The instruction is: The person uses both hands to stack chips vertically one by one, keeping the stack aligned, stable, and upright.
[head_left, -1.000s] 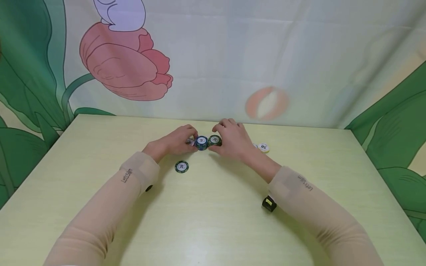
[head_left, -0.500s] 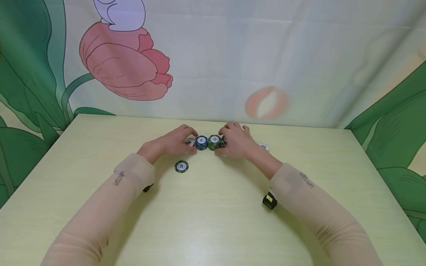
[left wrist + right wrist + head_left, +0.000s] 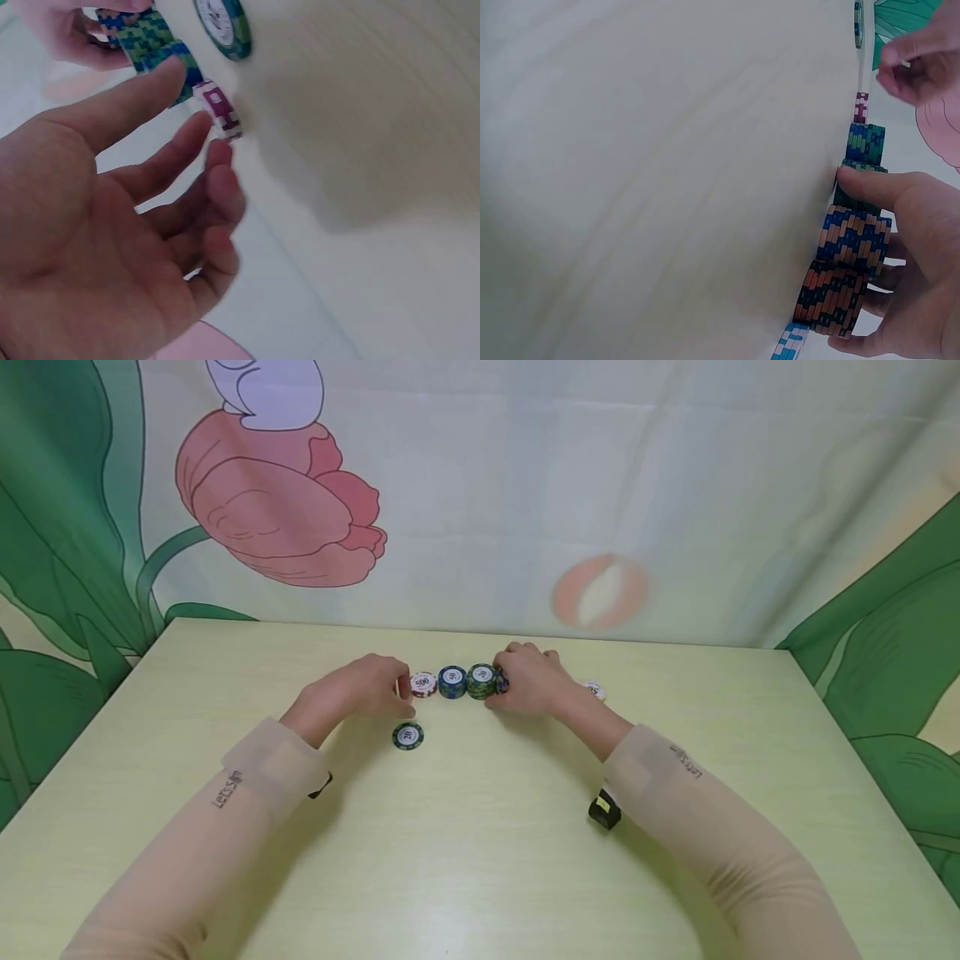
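Stacks of poker chips stand in a row near the table's back edge. My left hand (image 3: 367,685) is beside the short white-and-maroon stack (image 3: 423,684), fingers loosely bent and holding nothing. Right of that come a blue-green stack (image 3: 453,680) and a green stack (image 3: 482,680). My right hand (image 3: 534,681) grips at the row's right part. In the right wrist view its thumb lies on the green stack, while the other fingers reach behind the blue-and-orange stack (image 3: 855,240) and black-and-orange stack (image 3: 830,298). In the head view this hand hides much of those last two.
A lone green chip (image 3: 408,736) marked 20 lies flat in front of the row. A pale chip (image 3: 595,691) shows past my right wrist, and blue-and-white chips (image 3: 789,345) end the row. A printed curtain (image 3: 465,510) hangs behind the table (image 3: 465,860).
My left hand has let go of the white-and-maroon chips and drawn back left. My right hand has shifted slightly right, uncovering more of the green stack.
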{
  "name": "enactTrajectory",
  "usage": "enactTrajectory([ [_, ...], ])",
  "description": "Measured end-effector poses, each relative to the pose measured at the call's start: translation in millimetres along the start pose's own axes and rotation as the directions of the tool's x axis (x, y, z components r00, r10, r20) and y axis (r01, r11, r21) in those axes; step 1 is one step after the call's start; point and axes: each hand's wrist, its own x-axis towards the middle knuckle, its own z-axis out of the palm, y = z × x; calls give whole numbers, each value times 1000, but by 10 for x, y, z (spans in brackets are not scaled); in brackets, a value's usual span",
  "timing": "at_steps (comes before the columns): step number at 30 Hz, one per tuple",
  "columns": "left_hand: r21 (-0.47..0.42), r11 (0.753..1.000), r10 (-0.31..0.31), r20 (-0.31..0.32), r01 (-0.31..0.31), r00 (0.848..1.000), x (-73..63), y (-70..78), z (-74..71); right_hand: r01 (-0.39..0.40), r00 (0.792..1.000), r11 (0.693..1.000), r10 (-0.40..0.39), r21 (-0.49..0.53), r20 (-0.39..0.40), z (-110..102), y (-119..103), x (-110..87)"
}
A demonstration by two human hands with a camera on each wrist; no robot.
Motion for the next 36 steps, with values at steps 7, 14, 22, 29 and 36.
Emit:
enactTrajectory([
  [7,79,997,-17,92,10,996,-93,85,51,-4,1000,1000,4,6,-4,21,18,26],
  [14,123,991,33,109,-46,994,-107,135,121,19,1000,1000,-19,2,1,10,-1,63],
  [22,141,986,82,66,-91,994,-81,160,184,8,1000,1000,-9,17,20,-1,-9,61],
  [29,123,987,97,16,-98,995,-47,174,224,6,1000,999,-8,42,30,-10,8,56],
  [36,186,976,116,-25,-110,993,-31,197,239,8,999,999,-10,46,31,-13,19,76],
])
